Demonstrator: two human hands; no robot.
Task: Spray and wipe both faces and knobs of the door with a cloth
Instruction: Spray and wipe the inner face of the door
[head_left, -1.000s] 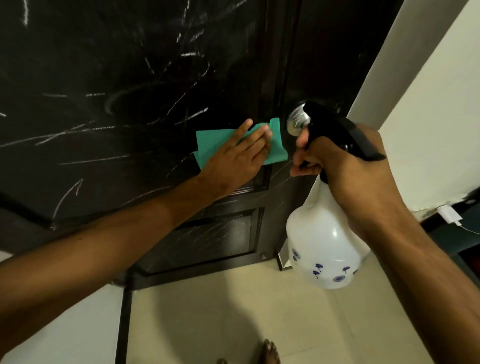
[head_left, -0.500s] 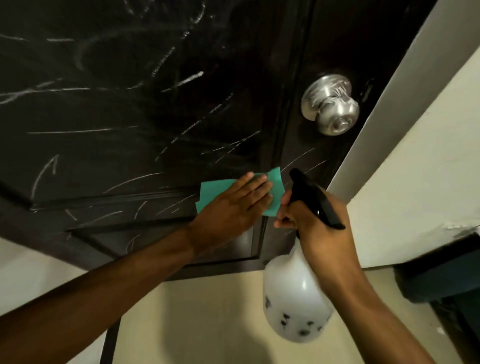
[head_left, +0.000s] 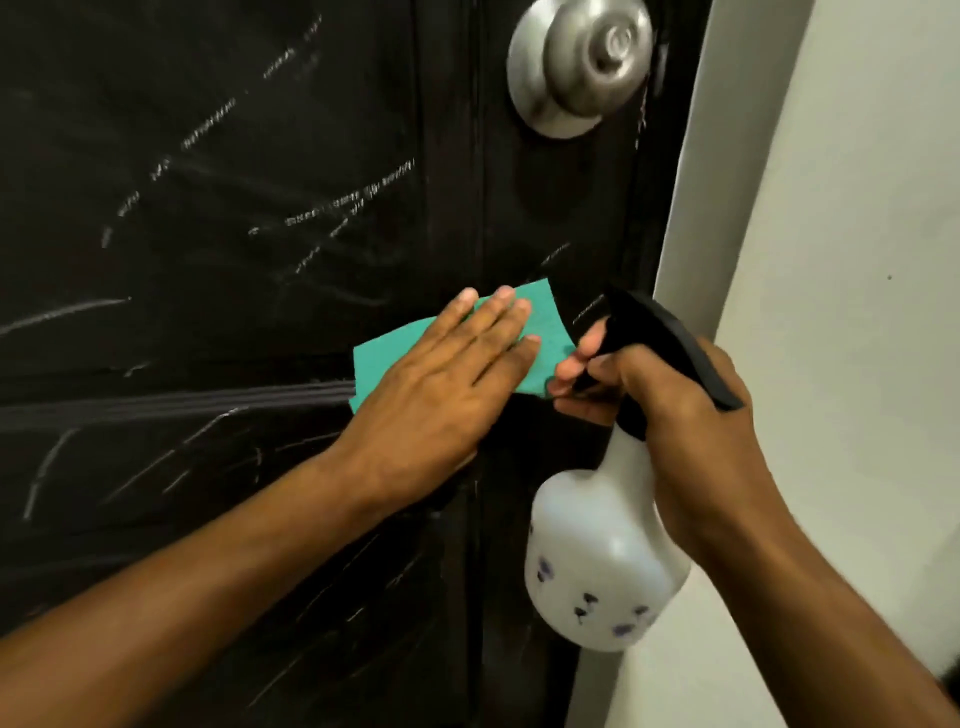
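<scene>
A dark door (head_left: 234, 156) with white chalk-like streaks fills most of the view. Its silver round knob (head_left: 579, 62) sits at the top, near the door's right edge. My left hand (head_left: 447, 384) lies flat with straight fingers on a green cloth (head_left: 540, 332), pressing it against the door well below the knob. My right hand (head_left: 670, 415) grips the black trigger head of a white spray bottle (head_left: 597, 561), just right of the cloth, with fingers curled over the trigger. The bottle's body hangs below that hand.
A pale wall (head_left: 841, 312) runs down the right side, meeting the door's right edge at a light frame strip (head_left: 696, 182). A raised horizontal moulding (head_left: 171, 405) crosses the door left of the cloth.
The view has tilted upward and closer, so the knob now sits at the top of the frame. The cloth and my left hand have slid down the door, below the knob; the bottle stays beside them.
</scene>
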